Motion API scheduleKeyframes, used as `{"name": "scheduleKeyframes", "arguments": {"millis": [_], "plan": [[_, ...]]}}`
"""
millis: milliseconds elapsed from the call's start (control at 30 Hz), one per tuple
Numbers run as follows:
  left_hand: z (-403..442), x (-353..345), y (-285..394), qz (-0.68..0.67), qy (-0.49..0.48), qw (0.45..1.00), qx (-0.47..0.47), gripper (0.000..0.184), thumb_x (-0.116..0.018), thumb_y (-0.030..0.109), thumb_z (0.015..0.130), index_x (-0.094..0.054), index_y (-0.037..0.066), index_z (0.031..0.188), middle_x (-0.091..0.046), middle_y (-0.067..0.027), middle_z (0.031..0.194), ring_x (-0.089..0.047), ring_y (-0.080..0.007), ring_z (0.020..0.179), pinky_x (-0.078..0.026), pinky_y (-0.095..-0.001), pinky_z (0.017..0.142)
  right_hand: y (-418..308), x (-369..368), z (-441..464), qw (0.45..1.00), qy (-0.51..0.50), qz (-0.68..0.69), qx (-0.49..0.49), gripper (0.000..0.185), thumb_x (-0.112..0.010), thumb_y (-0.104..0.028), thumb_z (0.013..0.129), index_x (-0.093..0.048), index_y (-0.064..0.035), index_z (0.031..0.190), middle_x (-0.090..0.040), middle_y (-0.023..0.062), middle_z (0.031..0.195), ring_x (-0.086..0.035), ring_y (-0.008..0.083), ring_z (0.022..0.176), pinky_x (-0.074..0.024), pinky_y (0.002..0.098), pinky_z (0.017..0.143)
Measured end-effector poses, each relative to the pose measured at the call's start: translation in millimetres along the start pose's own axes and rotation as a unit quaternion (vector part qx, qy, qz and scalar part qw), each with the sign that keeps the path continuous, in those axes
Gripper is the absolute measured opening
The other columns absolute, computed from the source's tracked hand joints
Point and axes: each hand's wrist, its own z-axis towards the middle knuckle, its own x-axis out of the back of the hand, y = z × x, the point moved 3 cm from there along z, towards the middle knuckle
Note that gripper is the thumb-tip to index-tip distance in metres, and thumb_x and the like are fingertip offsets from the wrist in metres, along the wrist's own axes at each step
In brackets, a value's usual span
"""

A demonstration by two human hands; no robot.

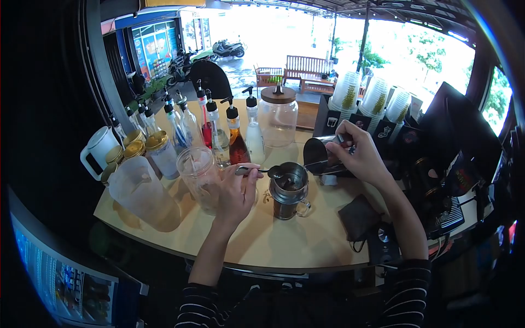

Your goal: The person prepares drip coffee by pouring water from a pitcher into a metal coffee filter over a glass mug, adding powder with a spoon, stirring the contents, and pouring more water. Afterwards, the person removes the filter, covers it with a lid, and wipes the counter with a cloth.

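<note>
My left hand (237, 192) is closed round the handle of a spoon (275, 173). The spoon's bowl is over the rim of a metal drip filter (290, 192), which sits on top of a glass mug (284, 211) with a clear handle. Some dark matter shows inside the filter, though I cannot make out how much. To the right, my right hand (358, 152) grips a dark, shiny metal cup (317, 155), tilted with its mouth toward the filter. What the cup contains is hidden. Small brown bits (267, 197) lie on the table beside the mug.
Several pump bottles (239, 147) and a lidded glass jar (278, 123) stand behind. Left are a clear plastic jar (197, 174), a frosted pitcher (143, 191) and a white kettle (101, 150). A dark pouch (359, 216) lies right, below stacked plastic cups (374, 98).
</note>
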Motion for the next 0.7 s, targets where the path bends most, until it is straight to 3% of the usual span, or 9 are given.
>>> {"name": "scheduleKeyframes", "arguments": {"millis": [333,533,600,700], "plan": [[1,-2,6,0.017,0.001,1.0,-0.017,0.012,-0.054,0.011,0.093,-0.06,0.003,0.1,-0.069,-0.0062,0.081,-0.06,-0.0246,0.084,-0.042,-0.0366,0.082,-15,-3,3,0.998,-0.005,-0.057,0.029,0.024,-0.067,-0.007,0.084,-0.045,0.0022,0.087,-0.049,0.0076,0.072,-0.052,0.0076,0.062,-0.0431,0.0252,0.052],[1,2,3,-0.003,0.007,1.0,0.007,0.012,-0.054,0.01,0.092,-0.06,0.003,0.1,-0.068,-0.0068,0.083,-0.059,-0.0254,0.085,-0.043,-0.0375,0.081,-12,-12,12,0.999,-0.005,-0.038,0.024,0.026,-0.067,-0.006,0.082,-0.043,0.003,0.085,-0.05,0.0121,0.075,-0.053,0.0176,0.06,-0.0453,0.0312,0.056],[0,5,5,0.058,0.026,0.995,-0.073,0.011,-0.053,0.008,0.094,-0.059,0.001,0.1,-0.067,-0.0099,0.08,-0.067,-0.0181,0.073,-0.049,-0.031,0.068,-13,-15,16,0.999,-0.009,-0.02,0.032,0.027,-0.066,-0.006,0.082,-0.042,0.0034,0.084,-0.05,0.0139,0.075,-0.052,0.0226,0.061,-0.0461,0.0334,0.058],[1,11,13,0.097,0.025,0.991,-0.094,0.01,-0.052,0.008,0.094,-0.059,0.002,0.099,-0.067,-0.0089,0.079,-0.066,-0.0175,0.072,-0.047,-0.0323,0.073,-21,-18,20,0.999,-0.006,-0.018,0.036,0.027,-0.067,-0.006,0.082,-0.041,0.0037,0.084,-0.051,0.0138,0.075,-0.052,0.0229,0.061,-0.0462,0.0337,0.058]]}}
